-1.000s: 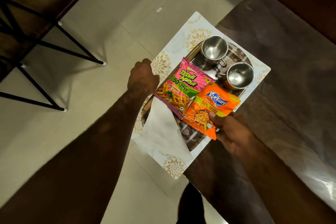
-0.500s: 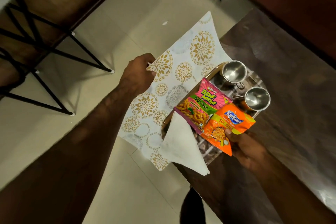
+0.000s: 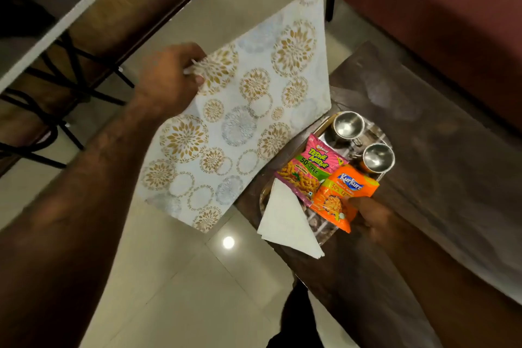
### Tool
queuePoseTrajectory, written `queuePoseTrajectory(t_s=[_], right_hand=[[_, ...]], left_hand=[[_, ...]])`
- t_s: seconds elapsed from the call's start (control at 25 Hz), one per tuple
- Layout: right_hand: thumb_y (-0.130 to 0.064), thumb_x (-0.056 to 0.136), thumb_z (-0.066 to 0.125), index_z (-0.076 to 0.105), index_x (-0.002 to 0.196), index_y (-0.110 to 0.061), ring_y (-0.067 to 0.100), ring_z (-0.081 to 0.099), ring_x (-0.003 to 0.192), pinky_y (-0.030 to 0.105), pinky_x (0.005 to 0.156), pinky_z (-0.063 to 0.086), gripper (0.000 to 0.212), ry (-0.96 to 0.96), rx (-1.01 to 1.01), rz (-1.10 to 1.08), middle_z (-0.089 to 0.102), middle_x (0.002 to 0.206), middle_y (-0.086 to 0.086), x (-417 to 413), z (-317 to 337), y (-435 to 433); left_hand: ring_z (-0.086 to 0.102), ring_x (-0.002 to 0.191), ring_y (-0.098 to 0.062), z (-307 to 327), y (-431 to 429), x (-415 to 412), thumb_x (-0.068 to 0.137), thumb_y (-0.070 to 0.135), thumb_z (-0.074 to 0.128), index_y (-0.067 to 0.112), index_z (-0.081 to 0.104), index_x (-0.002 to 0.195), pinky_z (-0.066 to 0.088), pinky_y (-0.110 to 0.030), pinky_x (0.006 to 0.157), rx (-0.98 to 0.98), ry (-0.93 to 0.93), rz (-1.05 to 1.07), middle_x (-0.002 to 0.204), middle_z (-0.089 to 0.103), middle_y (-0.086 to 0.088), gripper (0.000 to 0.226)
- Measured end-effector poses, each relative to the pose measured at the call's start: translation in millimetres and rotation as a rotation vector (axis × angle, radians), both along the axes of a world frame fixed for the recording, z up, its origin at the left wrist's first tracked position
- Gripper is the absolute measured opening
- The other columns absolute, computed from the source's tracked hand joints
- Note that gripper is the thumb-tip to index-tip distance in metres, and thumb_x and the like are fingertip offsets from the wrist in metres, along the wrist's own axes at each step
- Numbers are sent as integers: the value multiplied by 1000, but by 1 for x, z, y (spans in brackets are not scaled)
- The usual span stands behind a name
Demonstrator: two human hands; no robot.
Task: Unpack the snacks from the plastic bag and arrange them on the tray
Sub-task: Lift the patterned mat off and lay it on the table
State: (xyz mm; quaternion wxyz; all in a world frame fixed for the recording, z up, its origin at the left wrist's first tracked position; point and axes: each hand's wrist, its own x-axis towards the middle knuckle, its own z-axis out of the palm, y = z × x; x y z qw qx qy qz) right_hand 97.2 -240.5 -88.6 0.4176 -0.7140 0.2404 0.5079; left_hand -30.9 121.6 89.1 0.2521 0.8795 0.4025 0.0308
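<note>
Table (image 3: 440,178) of dark wood fills the right half of the view, over a pale tiled floor (image 3: 175,277). Maroon seat (image 3: 423,8) stands beyond it; a second table (image 3: 56,3) on black crossed legs sits at upper left.

Patterned bag (image 3: 240,127), white with gold and grey floral rings, hangs flat out over the floor, left of the table; its right lower edge is close by the tray corner, contact not clear. Left hand (image 3: 169,79) pinches the bag's upper left edge, fingers clenched on it.

Tray (image 3: 324,232), metal with a checked face, lies on the table's near left corner. On it, largest down:
- folded white napkin (image 3: 285,220), a triangle, its point overhanging the tray's near rim
- pink snack packet (image 3: 308,167), lying flat, left of centre
- orange snack packet (image 3: 344,195), overlapping the pink packet's right lower edge
- two steel cups (image 3: 348,126), far end of tray, side by side, both upright, mouths up

Right hand (image 3: 372,217) sits at the tray's near right rim. Thumb rests on top of the orange packet's lower end, fingers hidden beneath; it grasps that packet.

Both packets are on the tray, none visible in the bag.
</note>
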Motion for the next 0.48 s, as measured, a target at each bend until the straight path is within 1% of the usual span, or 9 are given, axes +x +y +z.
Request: queuePoseTrajectory(t_s=[0.04, 0.08, 0.12, 0.16, 0.2, 0.24, 0.32, 0.4, 0.48], right_hand=[[-3, 97, 58, 56, 134, 6, 42, 64, 90, 48, 91, 52, 38, -48, -16, 55, 66, 103, 28, 2, 12, 2], [-3, 92, 63, 59, 128, 7, 45, 65, 98, 45, 88, 53, 37, -155, -35, 157, 67, 107, 29, 5, 26, 3], [-3, 86, 69, 62, 123, 5, 45, 65, 106, 41, 83, 54, 38, -314, -77, 280, 68, 113, 28, 9, 41, 6], [-3, 81, 72, 63, 120, 2, 43, 65, 108, 37, 80, 54, 40, -488, -127, 391, 68, 114, 24, 12, 60, 8], [-5, 77, 73, 64, 117, -2, 40, 66, 107, 34, 79, 50, 42, -637, -161, 474, 69, 112, 19, 16, 80, 12], [-8, 75, 72, 65, 116, -6, 37, 66, 106, 34, 79, 49, 41, -727, -168, 538, 68, 110, 15, 19, 99, 14], [-16, 75, 68, 64, 116, -10, 37, 62, 113, 38, 85, 50, 42, -822, -172, 615, 66, 117, 15, 26, 129, 15], [-23, 80, 69, 57, 130, -16, 35, 53, 127, 42, 97, 48, 53, -849, -188, 603, 58, 133, 14, 34, 150, 14], [-28, 81, 71, 45, 142, -21, 34, 46, 135, 48, 106, 44, 67, -875, -190, 562, 49, 145, 11, 44, 173, 11]], left_hand=[[65, 110, -31, 14, 2, -3, 93, 9, 64, 14, 67, 118, 53, -49, 96, 2, -28, 6, 119, 70, -11, 26], [65, 109, -29, 28, 3, -5, 93, 11, 65, 15, 67, 116, 54, -48, 95, 11, -55, 10, 117, 70, -8, 23], [64, 109, -26, 42, 3, -6, 93, 11, 67, 16, 68, 115, 53, -45, 94, 28, -76, 6, 115, 70, -4, 22], [63, 108, -23, 54, 3, -6, 93, 11, 68, 17, 68, 113, 51, -41, 93, 39, -97, -2, 112, 68, -1, 21], [62, 108, -21, 66, 3, -5, 92, 11, 69, 17, 69, 112, 49, -38, 92, 39, -121, -15, 109, 66, 2, 21], [61, 107, -20, 77, 1, -2, 92, 11, 69, 17, 69, 111, 48, -37, 91, 34, -139, -31, 107, 65, 3, 20], [63, 109, -22, 96, -2, 5, 91, 12, 70, 18, 70, 109, 50, -40, 94, 27, -157, -58, 107, 67, 3, 18], [65, 111, -25, 110, -5, 14, 91, 13, 69, 19, 69, 107, 53, -48, 98, 1, -178, -85, 111, 71, -1, 17], [66, 110, -27, 124, -11, 25, 90, 13, 70, 20, 69, 105, 53, -53, 99, -20, -197, -159, 112, 73, -5, 17]])
